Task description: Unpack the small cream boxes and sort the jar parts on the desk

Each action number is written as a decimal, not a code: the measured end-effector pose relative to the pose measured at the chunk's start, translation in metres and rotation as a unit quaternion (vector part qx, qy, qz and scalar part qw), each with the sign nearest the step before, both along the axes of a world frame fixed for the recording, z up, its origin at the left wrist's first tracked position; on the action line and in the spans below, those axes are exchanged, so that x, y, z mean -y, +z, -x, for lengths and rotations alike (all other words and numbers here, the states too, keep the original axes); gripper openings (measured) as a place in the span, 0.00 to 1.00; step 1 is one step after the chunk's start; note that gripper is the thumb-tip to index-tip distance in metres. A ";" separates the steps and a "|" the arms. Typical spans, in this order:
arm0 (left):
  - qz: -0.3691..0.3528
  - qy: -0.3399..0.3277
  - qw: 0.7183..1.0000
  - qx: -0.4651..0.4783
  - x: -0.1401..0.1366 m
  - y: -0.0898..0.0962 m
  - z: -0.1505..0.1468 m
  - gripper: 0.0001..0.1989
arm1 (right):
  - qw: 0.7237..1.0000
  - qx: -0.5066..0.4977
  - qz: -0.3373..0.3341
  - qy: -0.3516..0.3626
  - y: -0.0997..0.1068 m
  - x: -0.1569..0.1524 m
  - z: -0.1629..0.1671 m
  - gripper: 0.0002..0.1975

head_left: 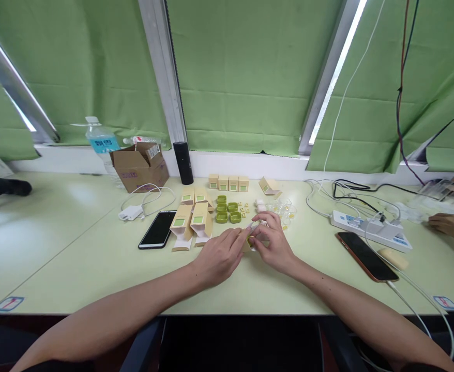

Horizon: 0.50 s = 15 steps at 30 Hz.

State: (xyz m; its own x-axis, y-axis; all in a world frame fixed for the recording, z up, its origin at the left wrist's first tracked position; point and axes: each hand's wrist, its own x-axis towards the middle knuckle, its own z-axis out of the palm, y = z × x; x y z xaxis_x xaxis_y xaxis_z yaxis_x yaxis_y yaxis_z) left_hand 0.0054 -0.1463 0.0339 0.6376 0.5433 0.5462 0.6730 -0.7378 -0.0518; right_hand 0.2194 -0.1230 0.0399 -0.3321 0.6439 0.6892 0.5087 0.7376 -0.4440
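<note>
My left hand point(222, 257) and my right hand point(272, 243) meet around a small beige carton point(246, 247), mostly hidden by the fingers. The left fingers are pressed together along its side. At its open end, my right thumb and fingertips pinch in close. Just beyond lie several green trays point(222, 217), several tiny pale yellow pieces point(243, 210) and a cluster of small clear cups point(287, 209). Open beige cartons with green labels point(200, 219) lie left of my hands.
Closed small boxes point(228, 183) line up at the back, beside an opened carton point(269, 186). A black phone point(157, 230) and charger point(131, 212) lie left; another phone point(366, 256) and a power strip point(370, 231) right. Another person's hand point(450, 226) rests far right.
</note>
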 end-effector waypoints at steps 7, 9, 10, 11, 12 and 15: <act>-0.007 0.051 0.998 0.019 -0.007 0.014 0.012 0.33 | 0.970 -0.197 0.139 0.039 0.011 0.003 -0.007 0.09; -0.019 0.077 0.997 0.021 -0.012 0.017 0.016 0.32 | 0.953 -0.237 0.184 0.039 0.011 0.001 -0.008 0.13; -0.024 0.091 0.995 0.022 -0.014 0.018 0.018 0.32 | 0.948 -0.250 0.196 0.034 0.010 0.000 -0.008 0.14; -0.027 0.103 0.994 0.024 -0.016 0.018 0.020 0.32 | 0.944 -0.258 0.204 0.026 0.010 -0.002 -0.008 0.16; -0.028 0.115 0.993 0.029 -0.019 0.019 0.022 0.32 | 0.943 -0.261 0.208 0.018 0.009 -0.004 -0.009 0.17; -0.013 0.133 0.989 0.069 -0.026 0.022 0.029 0.33 | 0.950 -0.234 0.207 -0.001 0.007 -0.008 -0.010 0.17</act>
State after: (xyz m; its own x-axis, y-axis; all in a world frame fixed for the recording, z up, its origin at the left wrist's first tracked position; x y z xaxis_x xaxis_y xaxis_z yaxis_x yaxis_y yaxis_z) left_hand -0.0233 -0.1205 0.0561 0.3919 0.6669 0.6338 0.8451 -0.5332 0.0385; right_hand 0.2290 -0.1146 0.0472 -0.0501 0.8924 0.4485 0.1857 0.4495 -0.8738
